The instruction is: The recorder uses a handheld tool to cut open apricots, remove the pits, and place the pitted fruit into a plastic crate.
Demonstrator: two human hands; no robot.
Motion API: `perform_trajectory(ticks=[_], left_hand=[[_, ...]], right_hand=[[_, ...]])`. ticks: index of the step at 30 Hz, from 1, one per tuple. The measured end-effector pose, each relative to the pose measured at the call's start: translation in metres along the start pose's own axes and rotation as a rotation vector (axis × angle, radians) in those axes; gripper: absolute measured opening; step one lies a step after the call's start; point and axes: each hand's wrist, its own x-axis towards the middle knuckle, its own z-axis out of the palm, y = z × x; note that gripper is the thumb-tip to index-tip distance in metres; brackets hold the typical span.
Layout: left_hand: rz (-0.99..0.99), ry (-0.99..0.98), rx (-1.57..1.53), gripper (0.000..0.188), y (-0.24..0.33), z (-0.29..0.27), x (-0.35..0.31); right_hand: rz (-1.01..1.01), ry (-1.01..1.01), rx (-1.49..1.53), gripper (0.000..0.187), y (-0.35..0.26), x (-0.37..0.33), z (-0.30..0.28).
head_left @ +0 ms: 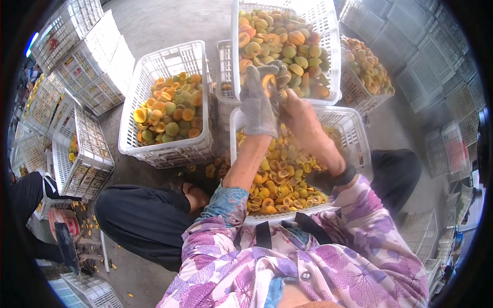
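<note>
My left hand (258, 105), in a greyish-white knit glove, is closed around an orange peach half (268, 83), with its fingertips at the far side. Close against it is my bare right hand (300, 114), fingers bent inward; what they grip is hidden. Both hands are over the near edge of a white crate (335, 100) heaped with green-to-orange peaches and halves (300, 51). Beneath my forearms, between my knees, stands another white crate (363, 149), filled with small yellow-orange cut pieces (280, 185).
A white crate (128, 146) of peach halves stands on the left, atop another crate. Behind on the right is a fuller crate (362, 100). Stacked crates (90, 66) line both sides. Fruit scraps lie on the floor, near a person's dark-clothed leg (25, 197) at far left.
</note>
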Motion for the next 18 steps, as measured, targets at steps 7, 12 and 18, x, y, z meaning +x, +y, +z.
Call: perform_trajectory(ticks=[7, 12, 18], left_hand=[[-0.201, -0.288, -0.434, 0.044, 0.004, 0.004, -0.002], [-0.518, -0.426, -0.582, 0.041, 0.008, -0.002, 0.012], [-0.642, -0.089, -0.493, 0.045, -0.005, -0.001, -0.001]], right_hand=[[0.546, -0.651, 0.626, 0.010, -0.027, 0.015, -0.079], [0.389, -0.603, 0.378, 0.014, -0.006, 0.016, -0.074], [0.452, -0.713, 0.269, 0.017, -0.014, 0.007, -0.068]])
